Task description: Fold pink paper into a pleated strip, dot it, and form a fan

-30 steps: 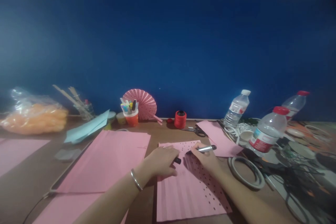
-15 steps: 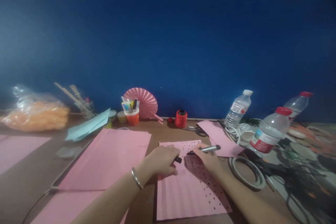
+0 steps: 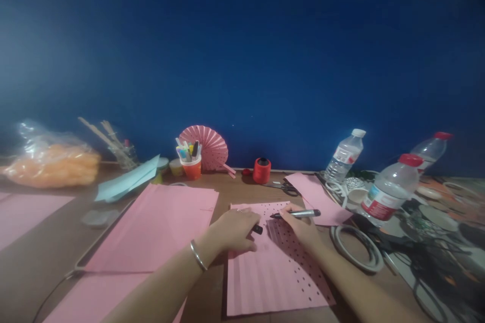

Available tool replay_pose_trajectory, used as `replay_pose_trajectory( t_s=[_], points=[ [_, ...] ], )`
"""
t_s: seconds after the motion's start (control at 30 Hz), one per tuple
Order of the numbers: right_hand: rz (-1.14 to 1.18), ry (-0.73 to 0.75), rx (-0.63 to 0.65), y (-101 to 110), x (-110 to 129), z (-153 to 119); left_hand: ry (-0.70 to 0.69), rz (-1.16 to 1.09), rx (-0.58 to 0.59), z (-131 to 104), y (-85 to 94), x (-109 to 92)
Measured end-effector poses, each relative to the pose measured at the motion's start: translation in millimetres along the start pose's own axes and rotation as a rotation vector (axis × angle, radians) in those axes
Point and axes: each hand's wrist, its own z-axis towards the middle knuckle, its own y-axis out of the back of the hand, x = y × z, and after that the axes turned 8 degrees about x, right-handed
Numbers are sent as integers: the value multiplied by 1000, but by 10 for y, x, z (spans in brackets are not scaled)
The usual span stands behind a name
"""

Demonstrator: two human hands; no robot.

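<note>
A sheet of pink paper [image 3: 261, 282] with fold lines lies on the table before me, black dots covering its right side. My right hand [image 3: 299, 224] grips a grey and black marker pen [image 3: 303, 214], its tip at the dotted upper part of the sheet. On the upper left of the same sheet rests my left hand [image 3: 238, 229], a black pen cap [image 3: 257, 229] held between its fingers. A silver bracelet circles the left wrist.
More pink paper [image 3: 159, 227] lies to the left. Behind stand a cup of pens [image 3: 192, 167], a pink folded fan [image 3: 208, 144] and a red thread spool [image 3: 261, 170]. Scissors [image 3: 286, 188], a tape roll [image 3: 356, 248], plastic bottles [image 3: 392, 189] and cables crowd the right.
The marker pen's tip has shifted very slightly up, and the pen lies a little flatter. My left hand stays in place with the cap.
</note>
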Motion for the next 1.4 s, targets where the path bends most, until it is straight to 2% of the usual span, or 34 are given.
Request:
replay_pose_trajectory(
  t_s=[0.17,0.37,0.5,0.77,1.07,1.27,1.4],
  points=[
    [-144,48,37,-29,26,5,-37,-16,-32,5,-18,10],
    [-44,-6,55,-17,30,-28,-37,3,-37,5,-17,17],
    [-68,-21,101,-21,16,-34,-46,11,-51,-2,-19,20],
    [74,-58,-7,14,-68,-12,-31,14,-30,10,-22,24],
    [-109,10,51,-19,17,-19,-80,28,-94,39,-80,81],
    [43,-115,-99,48,-15,30,-87,54,-100,29,-64,77],
    [74,-87,-61,73,-28,86,-99,77,-94,14,-37,61]
  ],
)
